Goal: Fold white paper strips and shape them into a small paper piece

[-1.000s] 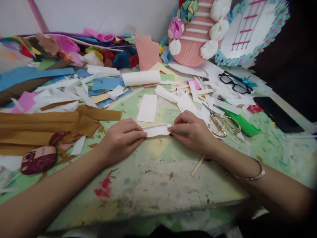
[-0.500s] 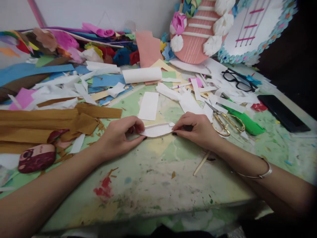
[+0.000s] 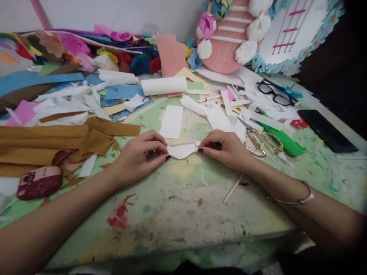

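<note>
A small white strip of paper (image 3: 182, 149) stretches between my two hands, low over the table, with a folded upper edge and a lower edge that sags in the middle. My left hand (image 3: 146, 152) pinches its left end between thumb and fingers. On the opposite end, my right hand (image 3: 222, 148) is closed in a pinch too. Just beyond the strip lies a flat white rectangle of paper (image 3: 172, 122). Gold-handled scissors (image 3: 258, 139) rest right of my right hand, and a thin wooden stick (image 3: 233, 188) lies below it.
Brown crepe paper (image 3: 43, 139) and a dark red patterned case (image 3: 40, 182) lie at left. A white paper roll (image 3: 164, 86) is behind. Glasses (image 3: 276, 93), a black phone (image 3: 328, 130) and a green wrapped piece (image 3: 283, 138) lie at right. A decorated pink guitar-like board (image 3: 226, 49) stands at the back.
The white strip's lower edge now sags more and looks wavier between my hands. My left hand's fingers have shifted slightly on its end; my right hand has barely moved.
</note>
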The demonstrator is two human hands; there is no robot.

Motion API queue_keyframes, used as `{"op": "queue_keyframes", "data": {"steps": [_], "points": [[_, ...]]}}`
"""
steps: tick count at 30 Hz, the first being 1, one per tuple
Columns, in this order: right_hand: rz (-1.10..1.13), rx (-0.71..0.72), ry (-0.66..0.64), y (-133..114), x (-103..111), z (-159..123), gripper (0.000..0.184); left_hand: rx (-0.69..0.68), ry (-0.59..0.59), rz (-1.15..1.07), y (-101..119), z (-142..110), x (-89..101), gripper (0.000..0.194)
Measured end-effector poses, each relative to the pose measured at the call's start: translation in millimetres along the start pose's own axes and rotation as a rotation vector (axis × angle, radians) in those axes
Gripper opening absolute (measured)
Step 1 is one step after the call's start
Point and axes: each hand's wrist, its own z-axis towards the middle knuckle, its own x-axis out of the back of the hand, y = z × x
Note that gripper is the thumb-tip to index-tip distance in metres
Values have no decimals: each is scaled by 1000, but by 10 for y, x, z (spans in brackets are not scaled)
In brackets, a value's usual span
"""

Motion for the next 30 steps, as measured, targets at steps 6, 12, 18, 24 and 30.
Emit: {"op": "queue_keyframes", "data": {"steps": [6, 12, 18, 24, 30], "points": [[-82, -15, 1, -37, -33, 18, 4, 77, -30, -34, -2, 15, 5, 13], [-88, -51, -1, -55, -54, 38, 3, 117, -53, -57, 2, 41, -21, 12], [-79, -73, 23, -74, -69, 40, 3, 162, -53, -45, 20, 33, -45, 13], [-69, -70, 39, -86, -79, 35, 3, 187, -50, -60, 17, 28, -42, 13], [-68, -92, 17, -115, -51, 32, 5, 225, -104, -74, 48, 41, -13, 13]]}}
